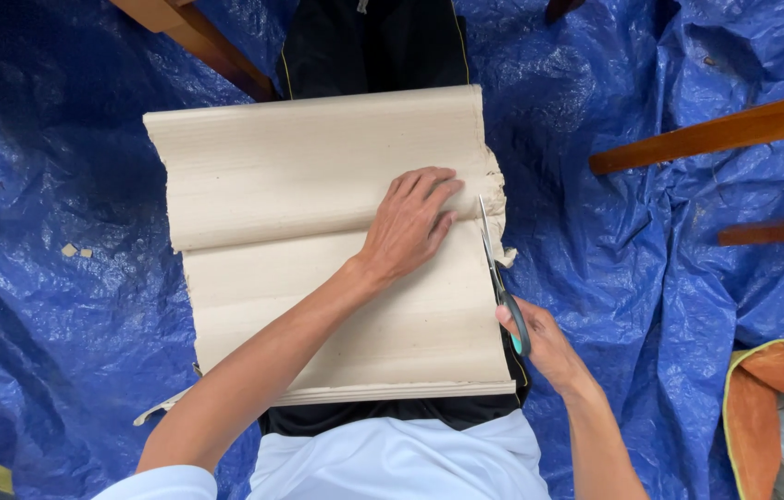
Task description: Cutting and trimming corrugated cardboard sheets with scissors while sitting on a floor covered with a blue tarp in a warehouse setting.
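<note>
Left hand (409,225) lies flat and unclenched on the corrugated cardboard sheet (327,250); right hand (540,341) grips scissors (500,278) at the sheet's right edge, over blue tarpaulin (59,306).

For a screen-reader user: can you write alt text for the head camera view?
A person's right hand cuts along the right edge of a corrugated cardboard sheet with scissors, while the left hand presses it flat on their lap. Blue tarpaulin covers the floor around them.
</note>
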